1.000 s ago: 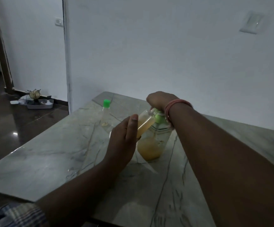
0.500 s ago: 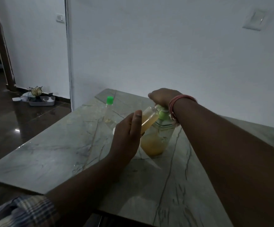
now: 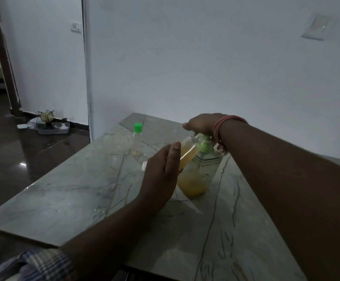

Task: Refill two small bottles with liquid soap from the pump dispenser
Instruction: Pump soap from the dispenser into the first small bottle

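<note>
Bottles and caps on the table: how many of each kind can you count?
Small bottles: 2, one held tilted at the pump, one standing with a green cap
Pump dispensers: 1
Loose white caps: 1
Total: 4
</note>
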Demonstrator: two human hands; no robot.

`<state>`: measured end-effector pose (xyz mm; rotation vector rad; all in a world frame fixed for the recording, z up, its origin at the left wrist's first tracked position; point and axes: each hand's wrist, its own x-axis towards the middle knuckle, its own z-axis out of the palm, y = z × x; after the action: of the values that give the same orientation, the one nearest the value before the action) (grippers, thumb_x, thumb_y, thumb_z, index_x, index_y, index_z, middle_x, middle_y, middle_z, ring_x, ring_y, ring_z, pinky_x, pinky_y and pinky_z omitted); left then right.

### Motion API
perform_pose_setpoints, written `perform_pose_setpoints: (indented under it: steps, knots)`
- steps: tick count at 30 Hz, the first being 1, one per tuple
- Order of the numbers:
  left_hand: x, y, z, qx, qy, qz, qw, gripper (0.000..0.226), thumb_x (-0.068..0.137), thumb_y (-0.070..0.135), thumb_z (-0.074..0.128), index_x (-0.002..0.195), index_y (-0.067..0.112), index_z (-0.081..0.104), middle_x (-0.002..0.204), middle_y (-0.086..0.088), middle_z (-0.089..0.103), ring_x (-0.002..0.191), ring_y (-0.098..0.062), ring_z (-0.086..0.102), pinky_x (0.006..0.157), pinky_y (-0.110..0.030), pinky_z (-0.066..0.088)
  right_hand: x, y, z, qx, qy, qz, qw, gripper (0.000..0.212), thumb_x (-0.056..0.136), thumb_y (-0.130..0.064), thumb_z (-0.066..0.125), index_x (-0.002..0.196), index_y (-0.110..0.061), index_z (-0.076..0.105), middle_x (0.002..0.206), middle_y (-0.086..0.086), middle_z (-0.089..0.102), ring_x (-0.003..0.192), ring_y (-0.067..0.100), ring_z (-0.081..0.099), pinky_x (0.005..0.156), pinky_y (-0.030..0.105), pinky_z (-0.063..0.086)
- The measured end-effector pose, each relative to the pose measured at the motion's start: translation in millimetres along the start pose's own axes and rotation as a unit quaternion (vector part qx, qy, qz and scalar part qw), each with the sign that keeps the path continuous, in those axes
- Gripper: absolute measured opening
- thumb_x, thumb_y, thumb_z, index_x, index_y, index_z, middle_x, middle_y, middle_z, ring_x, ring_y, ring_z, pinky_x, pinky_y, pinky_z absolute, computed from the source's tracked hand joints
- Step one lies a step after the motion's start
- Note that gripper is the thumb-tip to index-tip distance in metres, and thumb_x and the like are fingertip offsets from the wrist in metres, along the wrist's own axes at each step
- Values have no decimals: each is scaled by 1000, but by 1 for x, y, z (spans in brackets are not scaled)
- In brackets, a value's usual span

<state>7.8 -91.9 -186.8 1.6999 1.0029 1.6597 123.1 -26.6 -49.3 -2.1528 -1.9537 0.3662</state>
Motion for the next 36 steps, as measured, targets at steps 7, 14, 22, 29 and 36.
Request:
perform_pose_setpoints:
  steps: [7,14,22,29,36]
  knots:
    - [1,-2,0,-9,10,5,1000,39,103,49,31,82,30,57,67,1,61,53,-2,59,46,-13,41,4,2,5,22,30,2,999,35,97,-37,41,114,-12,58,126,10,57,98,25,53,83,32,40]
    - [2,-2,0,-7,11,4,1000,38,104,49,32,82,32,57,68,2,61,53,-1,60,45,-12,41,3,4,3,32,43,-7,999,47,94,-50,38,116,-15,61,121,10,60,94,25,58,74,32,43]
    - [1,0,1,-6,-3,6,1000,42,100,56,30,81,30,56,68,2,60,53,-3,59,46,-12,40,-3,5,-3,43,29,13,999,47,94,-51,41,118,-15,59,99,2,57,66,18,51,64,29,42]
    - [2,-1,1,-9,2,5,1000,38,103,49,31,82,31,56,69,-1,62,53,-2,59,46,-13,42,1,2,2,10,35,1,999,33,97,-34,38,104,-11,61,119,10,61,90,23,56,72,30,40]
    - [2,-1,2,-10,-4,5,1000,34,101,53,31,85,35,55,72,5,60,57,-1,61,46,-11,41,-5,2,-2,18,50,0,999,47,97,-46,37,118,-12,62,116,10,61,86,24,57,68,28,38]
